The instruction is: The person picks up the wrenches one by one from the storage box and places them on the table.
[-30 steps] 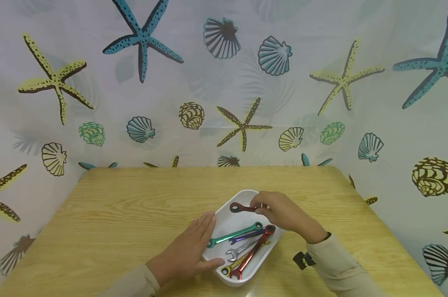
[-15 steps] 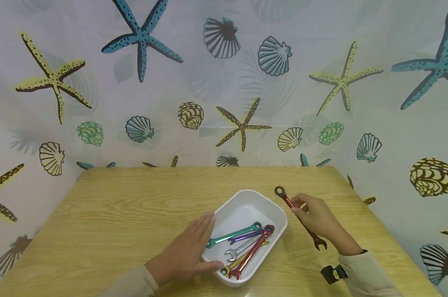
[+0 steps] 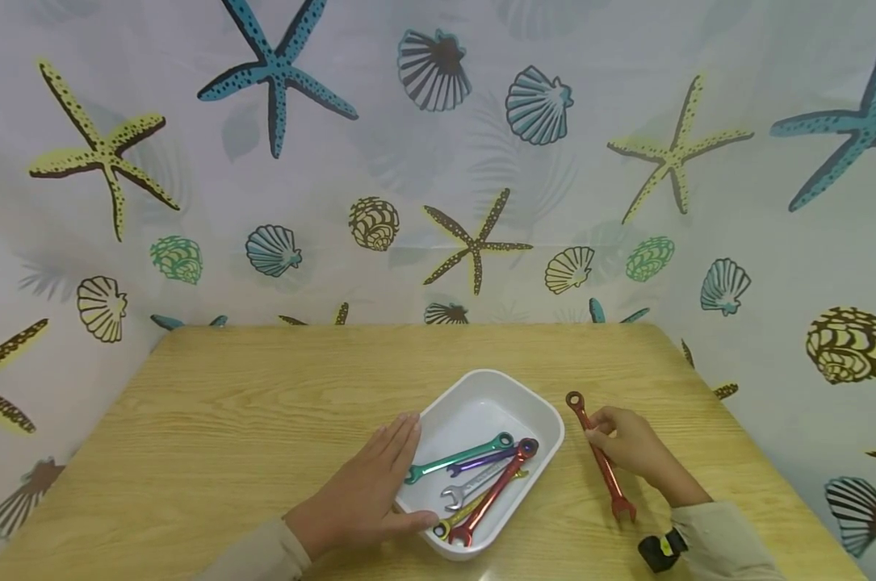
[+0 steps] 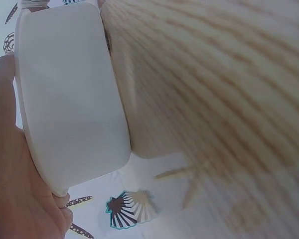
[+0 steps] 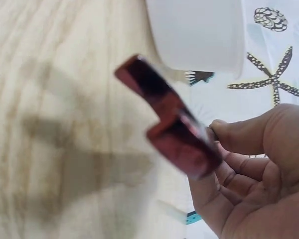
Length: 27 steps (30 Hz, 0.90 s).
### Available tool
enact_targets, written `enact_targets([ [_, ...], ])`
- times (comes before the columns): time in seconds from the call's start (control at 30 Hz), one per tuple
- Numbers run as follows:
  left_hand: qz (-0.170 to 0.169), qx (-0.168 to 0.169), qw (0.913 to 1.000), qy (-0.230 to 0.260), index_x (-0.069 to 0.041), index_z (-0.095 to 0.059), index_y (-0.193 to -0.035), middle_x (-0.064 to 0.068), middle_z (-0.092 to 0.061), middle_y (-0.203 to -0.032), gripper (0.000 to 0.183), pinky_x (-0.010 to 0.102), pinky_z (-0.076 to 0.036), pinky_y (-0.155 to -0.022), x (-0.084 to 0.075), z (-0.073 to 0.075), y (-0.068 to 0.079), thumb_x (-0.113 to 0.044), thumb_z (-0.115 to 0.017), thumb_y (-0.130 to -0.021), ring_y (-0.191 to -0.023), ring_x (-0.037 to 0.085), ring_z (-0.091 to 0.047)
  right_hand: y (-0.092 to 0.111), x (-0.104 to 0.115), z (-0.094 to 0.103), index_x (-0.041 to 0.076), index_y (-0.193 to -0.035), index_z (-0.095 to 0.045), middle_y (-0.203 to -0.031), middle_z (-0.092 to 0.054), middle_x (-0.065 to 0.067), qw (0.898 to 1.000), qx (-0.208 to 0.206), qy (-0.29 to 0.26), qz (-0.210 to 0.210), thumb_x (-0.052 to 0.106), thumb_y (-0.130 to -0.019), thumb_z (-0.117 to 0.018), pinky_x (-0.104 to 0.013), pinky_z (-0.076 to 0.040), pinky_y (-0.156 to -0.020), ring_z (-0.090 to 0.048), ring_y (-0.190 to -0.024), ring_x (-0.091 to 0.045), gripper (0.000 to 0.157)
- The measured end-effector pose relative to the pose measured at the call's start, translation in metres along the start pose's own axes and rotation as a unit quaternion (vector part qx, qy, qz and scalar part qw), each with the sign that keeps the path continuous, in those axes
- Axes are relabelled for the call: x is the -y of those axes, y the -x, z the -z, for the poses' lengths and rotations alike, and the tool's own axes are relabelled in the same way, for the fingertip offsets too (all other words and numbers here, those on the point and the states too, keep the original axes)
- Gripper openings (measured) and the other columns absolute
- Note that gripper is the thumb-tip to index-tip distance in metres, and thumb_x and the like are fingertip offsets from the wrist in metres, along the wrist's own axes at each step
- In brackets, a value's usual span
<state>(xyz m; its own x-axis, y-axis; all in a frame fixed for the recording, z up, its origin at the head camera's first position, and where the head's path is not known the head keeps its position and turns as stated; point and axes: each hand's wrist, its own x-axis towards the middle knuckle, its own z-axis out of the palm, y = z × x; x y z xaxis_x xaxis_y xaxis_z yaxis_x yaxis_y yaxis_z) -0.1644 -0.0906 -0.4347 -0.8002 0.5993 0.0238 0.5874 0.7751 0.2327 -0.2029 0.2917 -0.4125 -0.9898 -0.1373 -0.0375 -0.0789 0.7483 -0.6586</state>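
My right hand pinches a red combination wrench near its middle, to the right of a white plastic tub. The wrench's ring end points away and its open end points toward me; that open end looms large in the right wrist view. My left hand rests along the tub's left rim, fingers straight. Inside the tub lie a green wrench, a purple wrench, a silver wrench, a yellow wrench and a second red wrench, partly overlapping.
The wooden table stretches out on both sides of the tub. A curtain printed with starfish and shells hangs behind it and along both sides. A black device is strapped at my right wrist.
My right hand has lifted the red wrench out of the tub, carried it right, then brought it lower and closer to me over the table. My left hand has stayed on the rim.
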Motion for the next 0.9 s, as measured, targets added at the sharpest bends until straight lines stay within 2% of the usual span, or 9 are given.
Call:
enact_targets([
  [0.23, 0.001, 0.003, 1.0000, 0.002, -0.007, -0.006, -0.155, 0.009, 0.000, -0.162, 0.108, 0.046, -0.014, -0.117, -0.001, 0.000, 0.000, -0.081, -0.036, -0.082, -0.148, 0.025, 0.000, -0.005, -0.012, -0.009, -0.009, -0.100, -0.061, -0.081, -0.067, -0.010, 1.000, -0.003, 0.023, -0.019, 0.006, -0.089, -0.062, -0.032, -0.050, -0.061, -0.060, -0.073, -0.020, 0.019],
  [0.5, 0.009, 0.004, 0.9999, 0.008, -0.007, -0.006, -0.155, 0.009, 0.000, -0.162, 0.108, 0.046, -0.016, -0.117, -0.002, 0.000, 0.001, -0.081, -0.037, -0.081, -0.148, 0.025, 0.000, -0.006, -0.017, -0.015, -0.009, -0.097, -0.061, -0.083, -0.067, -0.012, 0.999, 0.004, 0.022, -0.044, 0.006, -0.088, -0.063, -0.033, -0.053, -0.061, -0.062, -0.075, -0.021, 0.017],
  [0.77, 0.008, 0.006, 0.9999, 0.009, -0.007, -0.006, -0.155, 0.005, 0.005, -0.162, 0.107, 0.045, -0.017, -0.116, -0.003, 0.000, 0.003, -0.081, -0.035, -0.082, -0.148, 0.025, 0.002, -0.008, -0.016, -0.013, -0.006, -0.092, -0.065, -0.082, -0.067, -0.012, 0.994, -0.001, 0.106, -0.038, 0.012, -0.085, -0.067, -0.034, -0.049, -0.058, -0.060, -0.072, -0.021, 0.019],
  [0.9, 0.007, 0.007, 0.9999, 0.009, -0.008, -0.006, -0.155, 0.004, 0.007, -0.161, 0.106, 0.045, -0.016, -0.117, -0.003, 0.001, 0.003, -0.080, -0.034, -0.083, -0.148, 0.024, 0.003, -0.009, -0.014, -0.012, -0.007, -0.090, -0.066, -0.080, -0.068, -0.013, 0.992, -0.003, 0.123, -0.039, 0.013, -0.084, -0.068, -0.032, -0.049, -0.055, -0.059, -0.068, -0.019, 0.021],
])
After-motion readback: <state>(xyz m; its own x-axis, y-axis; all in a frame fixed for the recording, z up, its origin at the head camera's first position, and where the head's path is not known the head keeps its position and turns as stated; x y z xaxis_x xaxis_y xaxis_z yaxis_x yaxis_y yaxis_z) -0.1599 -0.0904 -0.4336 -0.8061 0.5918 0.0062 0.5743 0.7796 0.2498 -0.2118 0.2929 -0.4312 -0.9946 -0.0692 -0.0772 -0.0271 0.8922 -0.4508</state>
